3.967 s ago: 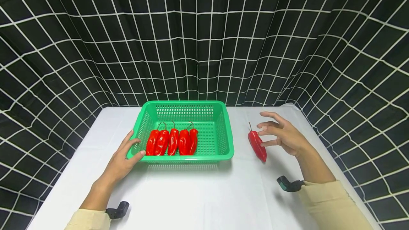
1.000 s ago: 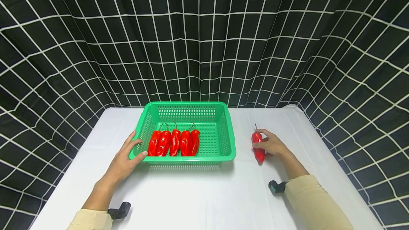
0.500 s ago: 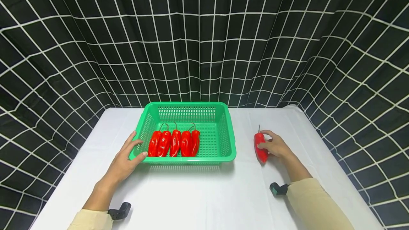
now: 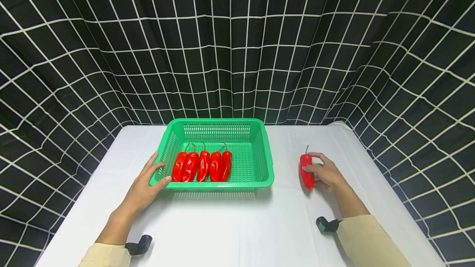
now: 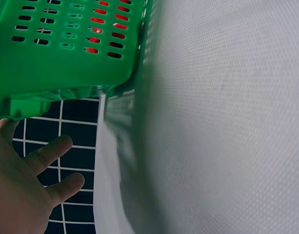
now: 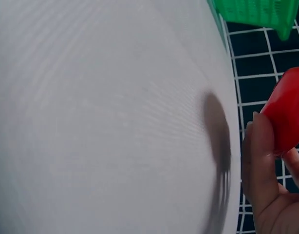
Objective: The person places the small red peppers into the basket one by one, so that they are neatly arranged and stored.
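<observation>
In the head view, a red pepper (image 4: pixel 307 178) with a thin stem is pinched between the thumb and fingers of my right hand (image 4: pixel 328 173). The right wrist view shows the same pepper (image 6: pixel 289 109) held off the white table, its shadow lying apart from it. At the left front corner of a green plastic basket (image 4: pixel 222 184), my left hand (image 4: pixel 140 189) rests on the rim with thumb and index finger. Its other fingers (image 5: pixel 48 155) are spread and straight in the left wrist view. Several glossy red peppers (image 4: pixel 203 166) lie side by side in the basket's left part, stems pointing away.
A white cloth (image 4: pixel 222 230) covers the table. Black curtains (image 4: pixel 237 52) with a white grid hang behind it and at both sides. A black wrist camera (image 4: pixel 139 245) sits at the left wrist, another wrist camera (image 4: pixel 327 224) at the right.
My right hand came down beside the loose pepper, took hold of it and lifted it slightly, shifting it a little to the right. My left hand has stayed at the basket's corner.
</observation>
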{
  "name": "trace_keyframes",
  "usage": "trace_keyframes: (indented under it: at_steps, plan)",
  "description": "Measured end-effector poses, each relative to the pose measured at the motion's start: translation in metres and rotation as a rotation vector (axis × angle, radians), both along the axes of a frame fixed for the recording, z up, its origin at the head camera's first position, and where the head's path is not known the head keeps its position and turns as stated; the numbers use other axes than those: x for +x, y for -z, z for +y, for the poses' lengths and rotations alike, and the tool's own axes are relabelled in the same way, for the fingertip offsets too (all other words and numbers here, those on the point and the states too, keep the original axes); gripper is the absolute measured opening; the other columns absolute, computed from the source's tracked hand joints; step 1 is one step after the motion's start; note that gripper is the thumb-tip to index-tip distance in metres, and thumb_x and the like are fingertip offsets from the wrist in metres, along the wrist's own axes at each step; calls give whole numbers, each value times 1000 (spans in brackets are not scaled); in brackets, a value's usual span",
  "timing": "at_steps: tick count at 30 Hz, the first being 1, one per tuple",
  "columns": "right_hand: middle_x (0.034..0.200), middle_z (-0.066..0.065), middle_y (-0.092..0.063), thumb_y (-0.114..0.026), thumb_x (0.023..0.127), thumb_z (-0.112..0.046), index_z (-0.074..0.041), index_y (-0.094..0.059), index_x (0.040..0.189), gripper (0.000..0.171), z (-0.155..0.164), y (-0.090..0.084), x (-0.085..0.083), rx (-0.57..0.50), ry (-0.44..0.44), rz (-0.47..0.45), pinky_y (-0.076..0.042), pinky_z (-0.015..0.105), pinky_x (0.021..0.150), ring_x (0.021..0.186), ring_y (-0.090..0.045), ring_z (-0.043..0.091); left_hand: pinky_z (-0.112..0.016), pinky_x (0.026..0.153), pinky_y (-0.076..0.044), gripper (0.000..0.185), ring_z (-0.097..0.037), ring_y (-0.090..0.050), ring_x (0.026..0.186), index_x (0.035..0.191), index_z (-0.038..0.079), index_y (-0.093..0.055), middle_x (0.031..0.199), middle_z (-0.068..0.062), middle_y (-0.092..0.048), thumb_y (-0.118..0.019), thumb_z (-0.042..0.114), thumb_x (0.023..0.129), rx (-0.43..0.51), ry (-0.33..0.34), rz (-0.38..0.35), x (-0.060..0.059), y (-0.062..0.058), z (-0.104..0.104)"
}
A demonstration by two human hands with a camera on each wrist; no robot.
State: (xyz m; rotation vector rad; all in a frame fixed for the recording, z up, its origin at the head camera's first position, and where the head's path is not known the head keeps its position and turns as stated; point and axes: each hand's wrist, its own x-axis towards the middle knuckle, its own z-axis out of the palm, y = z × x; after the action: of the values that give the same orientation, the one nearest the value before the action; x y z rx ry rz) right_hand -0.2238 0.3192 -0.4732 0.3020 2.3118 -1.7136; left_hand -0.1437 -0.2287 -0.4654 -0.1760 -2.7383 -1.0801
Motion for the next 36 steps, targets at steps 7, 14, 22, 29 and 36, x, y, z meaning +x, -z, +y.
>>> trace_keyframes:
  at_steps: [7, 14, 22, 29, 36]
  plan:
    - [130, 25, -42, -66, 90, -15, -13, -27, 149, 71, 7, -12, 9, -70, 4, 25, -54, 43, 78, 98, -54, 31, -69, 95, -30, 45, -39, -29, 137, 127, 13, -55, 158, -2, -19, -62, 39, 92, 7, 11, 7, -1, -1, -1]
    - [131, 23, -41, -69, 88, -18, -15, -27, 149, 73, 11, -25, 14, -95, 13, 29, -53, 44, 82, 107, -50, 33, -69, 95, -30, 46, -39, -28, 137, 128, 14, -54, 159, -2, -18, -61, 41, 92, -1, 10, 3, -2, -2, -1]
    - [128, 18, -44, -70, 88, -18, -18, -30, 145, 70, 13, -41, 16, -211, 20, 24, -54, 40, 81, 98, -58, 25, -69, 96, -30, 46, -39, -28, 137, 128, 13, -54, 159, -2, -17, -61, 41, 92, 0, 7, 3, -2, -2, -2]
    - [126, 13, -44, -71, 88, -18, -20, -32, 142, 67, 7, -57, 20, -306, 21, 33, -54, 40, 80, 93, -62, 19, -70, 96, -28, 45, -40, -26, 138, 129, 13, -53, 159, -2, -16, -62, 36, 92, 0, -2, -10, -3, 1, -1]
    - [131, 14, -40, -70, 88, -16, -22, -32, 141, 65, 3, -69, 25, -316, 4, 40, -54, 40, 80, 99, -58, 21, -71, 96, -27, 46, -41, -26, 138, 129, 12, -54, 159, -3, -17, -62, 38, 92, -6, -10, -7, -2, 2, 0]
